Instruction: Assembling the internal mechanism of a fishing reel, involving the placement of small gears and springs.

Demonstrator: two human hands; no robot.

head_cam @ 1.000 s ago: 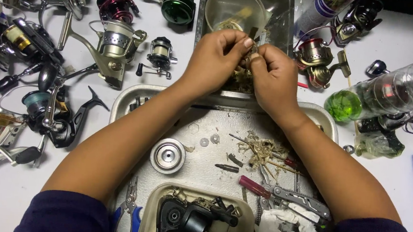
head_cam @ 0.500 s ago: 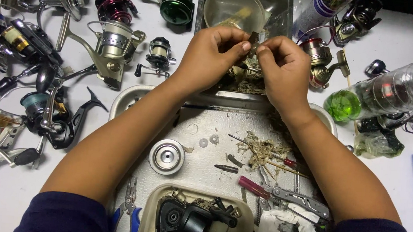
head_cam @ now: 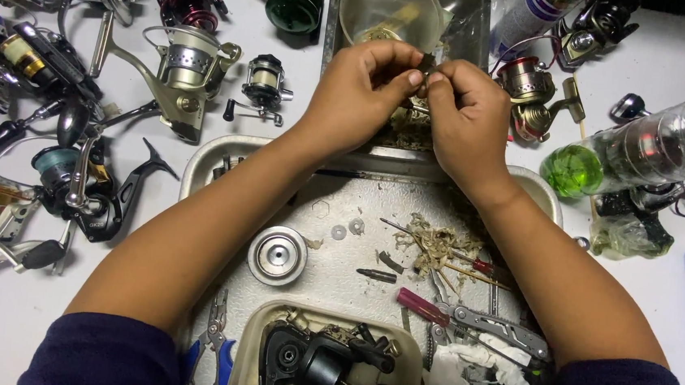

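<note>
Both my hands meet above the far metal tray [head_cam: 469, 31]. My left hand [head_cam: 362, 92] and my right hand [head_cam: 466, 117] pinch one small dark part [head_cam: 427, 63] between their fingertips; its shape is mostly hidden by the fingers. Just behind the hands stands a clear plastic cup [head_cam: 389, 9]. Below my forearms lies a metal work tray [head_cam: 223, 155] with a silver spool [head_cam: 277, 254], small washers [head_cam: 348, 230], a dark bit [head_cam: 377, 275] and a heap of pale debris [head_cam: 436, 245].
Several fishing reels [head_cam: 181, 66] cover the white table at left and top. A red-gold reel [head_cam: 529, 97] and a clear bottle with green liquid [head_cam: 639, 147] lie right. Pliers [head_cam: 471, 317], a beige tub with black reel parts [head_cam: 321, 362] and white tissue [head_cam: 459, 369] sit near me.
Both hands have shifted slightly left and away while still pinching the small part together. Nothing else has moved.
</note>
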